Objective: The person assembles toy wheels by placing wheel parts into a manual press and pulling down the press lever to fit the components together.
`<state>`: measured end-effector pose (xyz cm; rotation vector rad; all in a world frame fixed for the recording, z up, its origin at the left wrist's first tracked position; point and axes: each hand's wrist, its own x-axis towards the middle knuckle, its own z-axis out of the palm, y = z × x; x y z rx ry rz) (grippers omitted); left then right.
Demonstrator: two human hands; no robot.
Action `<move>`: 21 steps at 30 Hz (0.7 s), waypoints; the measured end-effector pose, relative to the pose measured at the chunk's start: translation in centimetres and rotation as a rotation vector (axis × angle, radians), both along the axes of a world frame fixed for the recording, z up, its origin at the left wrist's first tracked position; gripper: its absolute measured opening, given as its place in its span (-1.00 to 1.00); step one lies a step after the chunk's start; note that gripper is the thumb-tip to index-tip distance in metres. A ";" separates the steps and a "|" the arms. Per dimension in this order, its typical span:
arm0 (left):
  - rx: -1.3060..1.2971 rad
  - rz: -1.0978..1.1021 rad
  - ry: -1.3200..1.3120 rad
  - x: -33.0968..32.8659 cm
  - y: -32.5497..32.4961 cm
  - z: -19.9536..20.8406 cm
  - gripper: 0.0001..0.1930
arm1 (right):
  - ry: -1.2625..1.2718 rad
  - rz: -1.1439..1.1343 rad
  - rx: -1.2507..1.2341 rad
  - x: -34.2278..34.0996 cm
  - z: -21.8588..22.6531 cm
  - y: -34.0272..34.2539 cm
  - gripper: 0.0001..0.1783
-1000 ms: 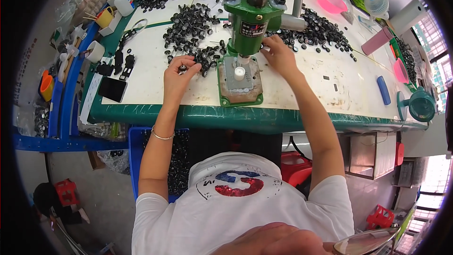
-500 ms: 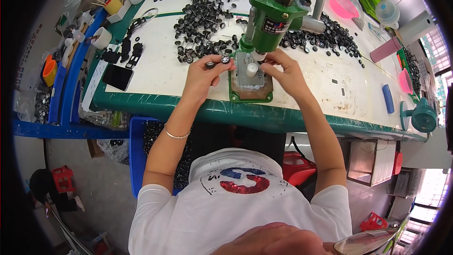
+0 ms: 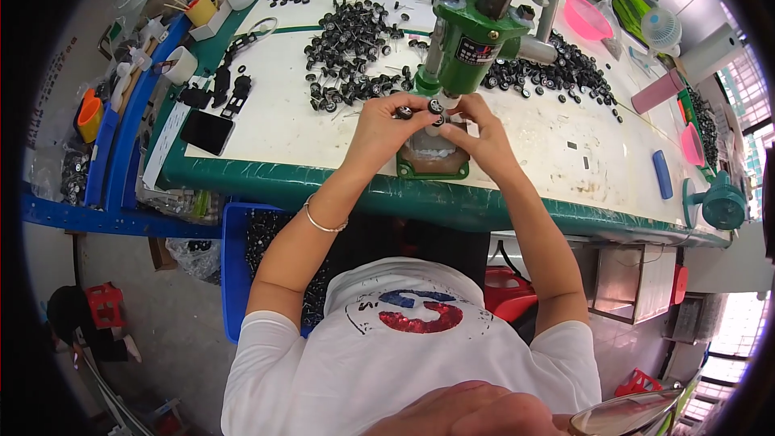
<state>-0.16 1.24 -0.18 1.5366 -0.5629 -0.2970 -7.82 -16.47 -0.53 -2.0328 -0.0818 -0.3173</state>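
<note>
My left hand [image 3: 381,127] and my right hand [image 3: 478,134] meet at the base of a green press machine [image 3: 476,36]. Small black wheel parts [image 3: 436,106] are pinched in the fingers of both hands, held just above the press's grey base plate [image 3: 433,160]. A pile of black wheel parts [image 3: 351,52] lies on the white table behind my left hand, and another pile [image 3: 557,73] spreads behind my right hand.
The white table has a green front edge [image 3: 339,187]. A black phone [image 3: 207,131] and a tape roll [image 3: 182,64] lie at the left. A blue bin [image 3: 239,258] sits under the table. Pink bowls [image 3: 584,16], a blue case [image 3: 662,173] and a green fan [image 3: 721,203] are at the right.
My left hand came from the wheel pile to the press base with parts. My right hand drew in to meet it. The view shifted closer.
</note>
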 end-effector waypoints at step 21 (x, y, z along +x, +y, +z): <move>-0.020 -0.006 -0.001 -0.2 -1.5 1.6 -0.86 | -0.376 -0.098 0.768 10.8 22.2 -5.9 -0.79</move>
